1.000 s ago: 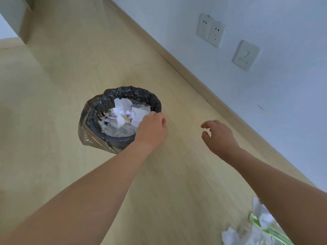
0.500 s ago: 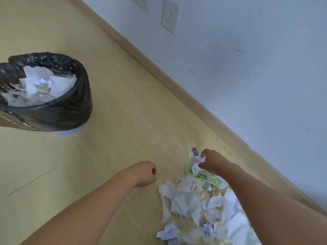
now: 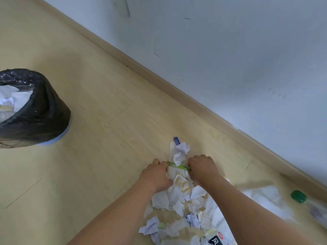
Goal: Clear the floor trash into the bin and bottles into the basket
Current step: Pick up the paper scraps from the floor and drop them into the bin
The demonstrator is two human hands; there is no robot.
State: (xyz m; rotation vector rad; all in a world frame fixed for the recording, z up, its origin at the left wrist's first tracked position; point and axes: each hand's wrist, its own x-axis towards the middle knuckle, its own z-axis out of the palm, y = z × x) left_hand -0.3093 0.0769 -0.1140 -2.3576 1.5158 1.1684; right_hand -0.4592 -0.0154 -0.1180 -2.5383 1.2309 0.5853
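Two hands in crumpled paper pile (image 3: 178,195) on floor, left hand (image 3: 155,174) and right hand (image 3: 201,168) each grasping scraps, lined bin (image 3: 40,110) well apart at left, green-capped bottle (image 3: 299,196) near baseboard

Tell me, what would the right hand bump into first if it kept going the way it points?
Probably the crumpled white paper just past the right hand, then the baseboard; depth is hard to judge.

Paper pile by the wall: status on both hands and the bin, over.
Left hand and right hand both down, gathering the paper pile. Bin off to the left, already part full. Green-capped bottle lies right, untouched. Floor to bin unobstructed.
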